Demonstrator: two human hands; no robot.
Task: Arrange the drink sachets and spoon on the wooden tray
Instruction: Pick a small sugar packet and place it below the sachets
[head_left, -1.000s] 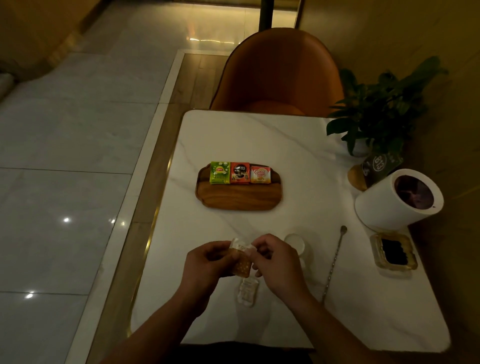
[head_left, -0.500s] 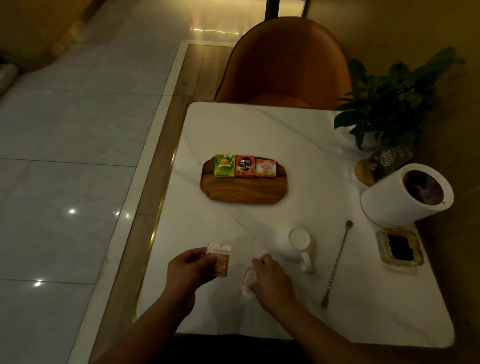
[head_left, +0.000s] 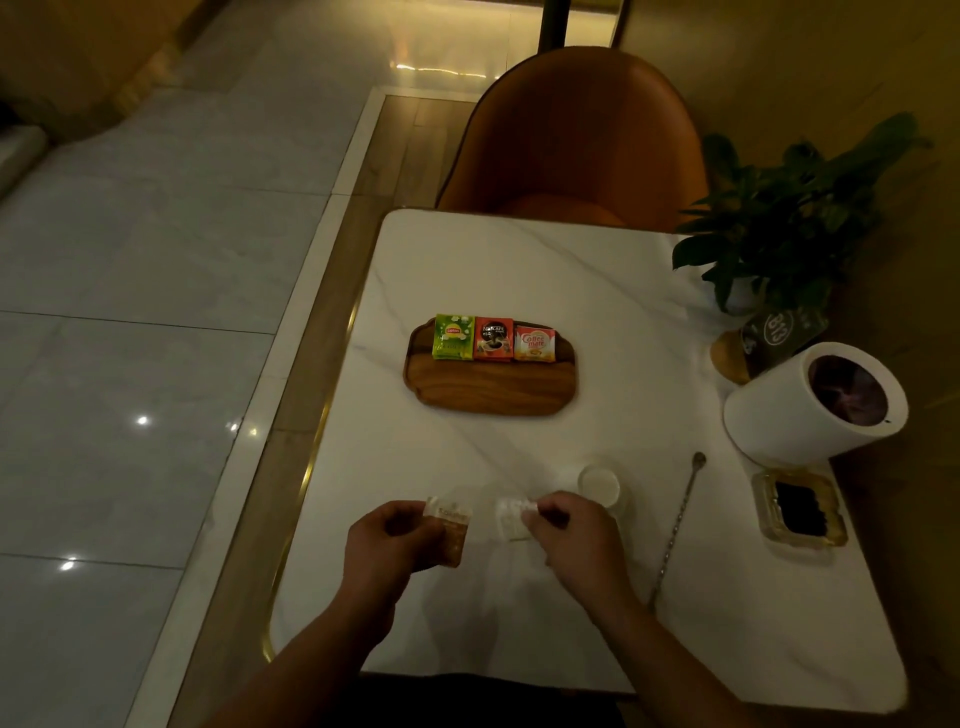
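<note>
Wooden tray (head_left: 488, 389) holds 3 sachets (head_left: 493, 339); left hand (head_left: 384, 545) pinches a brown sachet (head_left: 451, 535), right hand (head_left: 571, 540) pinches a white sachet (head_left: 509, 519); both probably go there next.

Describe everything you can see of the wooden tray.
The wooden tray is a dark brown, grained, oblong board with scalloped corners, lying flat on the white marble table. Three sachets sit side by side along its far edge: green Lipton sachet, red Nescafe sachet, orange Coffee-mate sachet. Its near half is bare.
</note>
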